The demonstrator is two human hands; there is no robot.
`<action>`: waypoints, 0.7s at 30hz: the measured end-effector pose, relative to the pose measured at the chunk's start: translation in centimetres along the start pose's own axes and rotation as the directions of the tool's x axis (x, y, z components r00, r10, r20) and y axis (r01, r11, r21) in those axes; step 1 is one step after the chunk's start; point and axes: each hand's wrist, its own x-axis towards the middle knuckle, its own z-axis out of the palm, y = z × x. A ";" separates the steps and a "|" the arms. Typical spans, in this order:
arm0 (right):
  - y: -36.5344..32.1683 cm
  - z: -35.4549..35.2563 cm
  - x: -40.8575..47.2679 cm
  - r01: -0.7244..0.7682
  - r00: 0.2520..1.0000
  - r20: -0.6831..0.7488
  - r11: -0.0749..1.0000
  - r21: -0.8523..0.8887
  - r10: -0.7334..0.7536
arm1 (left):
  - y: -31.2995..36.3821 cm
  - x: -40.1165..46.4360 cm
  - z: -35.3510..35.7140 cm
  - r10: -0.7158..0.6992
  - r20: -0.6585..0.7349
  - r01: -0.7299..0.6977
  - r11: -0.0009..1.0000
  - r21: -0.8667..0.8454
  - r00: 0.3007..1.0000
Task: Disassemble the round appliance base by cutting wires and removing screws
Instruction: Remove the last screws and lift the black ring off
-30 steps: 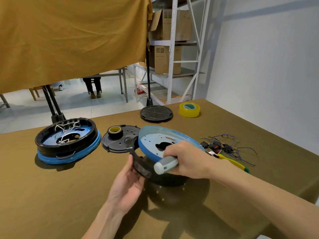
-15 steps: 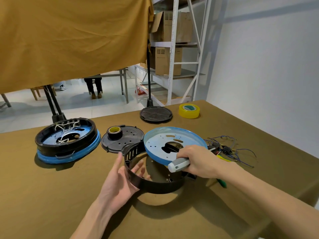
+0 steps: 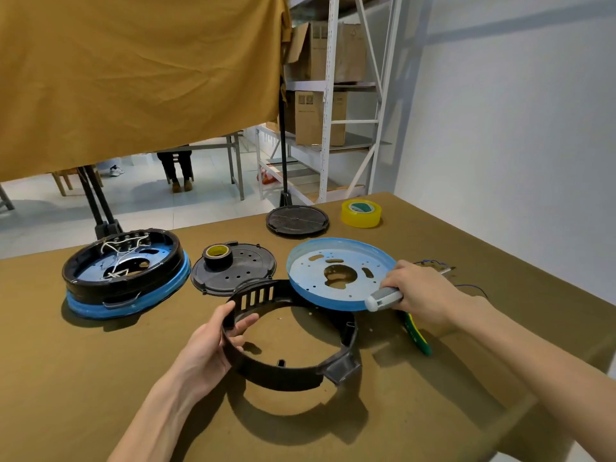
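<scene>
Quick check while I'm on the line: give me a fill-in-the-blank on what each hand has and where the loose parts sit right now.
1. The left hand grips the black ____, lifted off the table.
2. The right hand holds a grey-handled tool against the rim of the ____ disc.
3. The black tape roll sits on the perforated black ____.
4. The yellow tape roll lies to the ____ of the far black disc.

Missing words: ring; blue; plate; right

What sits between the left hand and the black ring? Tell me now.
Nothing visible does. The left hand already grips the black ring at its near-left wall, fingers curled over the rim beside the slotted section. The blue plate, held by the right hand, overlaps only the ring's far-right edge.
</scene>
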 end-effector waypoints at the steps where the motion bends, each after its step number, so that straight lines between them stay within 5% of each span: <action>1: 0.1 -0.1 0.1 -0.030 0.999 0.025 0.999 0.011 0.029 | -0.1 0.1 0.0 -0.008 -0.003 0.008 1.000 -0.018 1.000; 9: -5.6 -1.7 2.6 0.039 0.999 -0.024 0.908 0.418 -0.032 | -0.3 0.6 -0.1 0.059 -0.024 -0.062 0.990 -0.129 0.998; 14: -10.5 0.2 5.5 0.023 0.995 -0.100 0.954 0.300 0.007 | 0.2 -0.5 0.2 0.200 0.150 -0.178 0.973 -0.147 0.968; 18: -11.0 1.4 6.9 0.029 0.985 -0.173 0.988 0.150 -0.003 | 0.2 -0.5 0.9 0.193 0.052 -0.188 0.978 -0.088 0.980; 21: -9.5 1.1 6.5 0.131 0.989 -0.082 0.978 0.162 -0.119 | 0.4 0.0 0.2 0.120 0.015 -0.115 0.977 -0.178 0.993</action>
